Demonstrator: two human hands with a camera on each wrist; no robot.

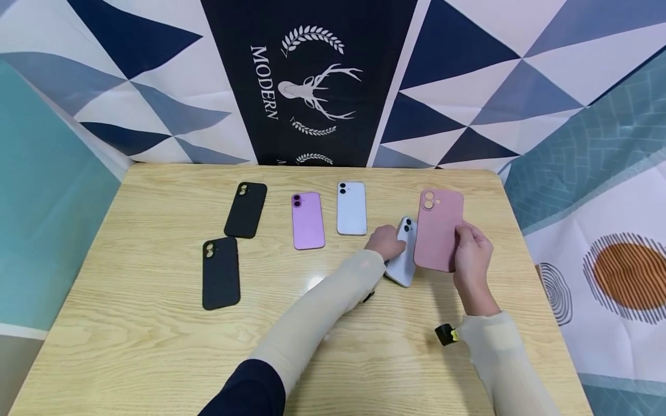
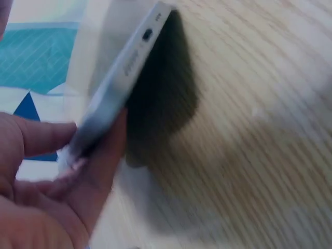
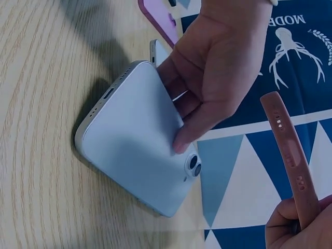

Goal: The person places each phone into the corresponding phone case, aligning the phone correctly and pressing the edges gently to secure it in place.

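Pink case (image 1: 439, 234), pale blue phone (image 3: 132, 137), woodgrain table (image 1: 130, 346)

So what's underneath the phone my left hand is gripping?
Under the tilted phone, part of your left hand shows, plus wooden table with a dark patch that looks like shadow. The phone covers whatever lies deeper beneath.

pink case (image 1: 439, 240): matt, smooth | pale-blue phone (image 3: 127, 132): smooth | tabletop (image 1: 130, 346): wood-grained, glossy

We are seeing two black cases (image 1: 245, 210) (image 1: 221, 276) and, beside a purple phone (image 1: 308, 222), a pale phone (image 1: 352, 211) lying on the counter (image 1: 130, 346).
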